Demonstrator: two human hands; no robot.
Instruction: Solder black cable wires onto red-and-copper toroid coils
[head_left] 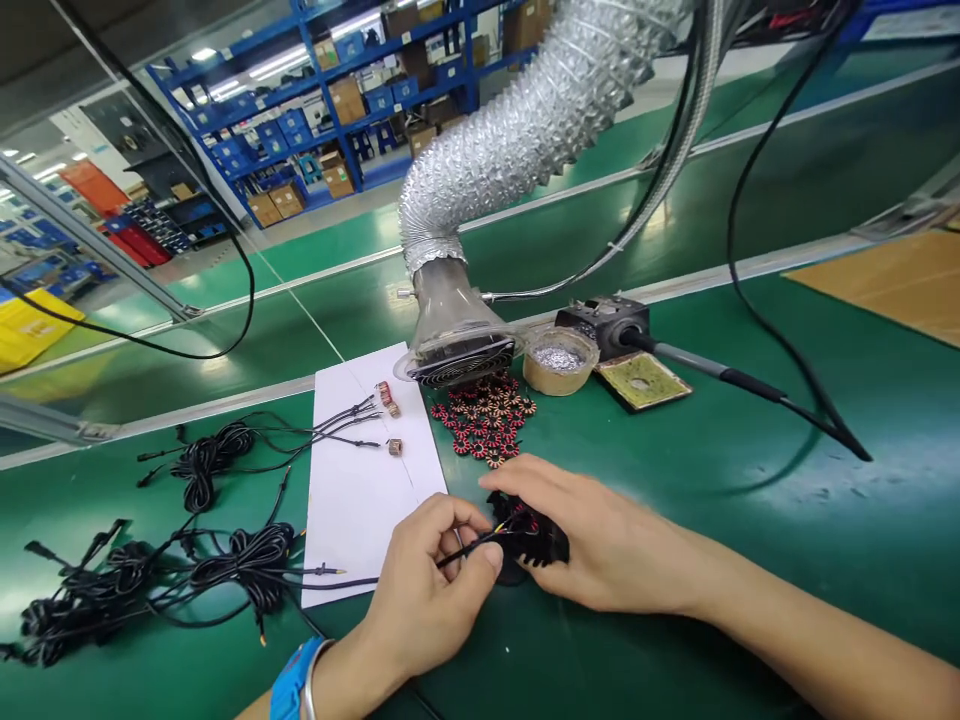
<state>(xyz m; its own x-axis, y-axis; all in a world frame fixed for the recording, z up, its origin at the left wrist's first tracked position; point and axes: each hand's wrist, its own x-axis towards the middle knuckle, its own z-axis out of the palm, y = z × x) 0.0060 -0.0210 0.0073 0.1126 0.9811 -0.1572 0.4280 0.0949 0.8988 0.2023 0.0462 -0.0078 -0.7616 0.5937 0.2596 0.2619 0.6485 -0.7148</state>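
Between thumb and fingers, my left hand (439, 580) pinches a black cable (352, 582) near its end, where thin coloured wires come out. Wrapped around a black toothed part (544, 543) is my right hand (592, 530), with red and black pieces showing inside the part. The cable's thin wires meet this part between the two hands; their exact joint is too small to tell. Just beyond the hands lies a pile of red and copper wound rings (487, 420). On the left, a white sheet (352, 510) carries cable ends and a few small wound coils (395, 447).
Black cable bundles (247, 565) spread over the green table's left side. A fume hood (461, 340) on a silver duct (517, 130) hangs beyond the rings. Right of it are a round tub (559, 375), a soldering iron (697, 365) in its holder and a yellow sponge tray (645, 382).
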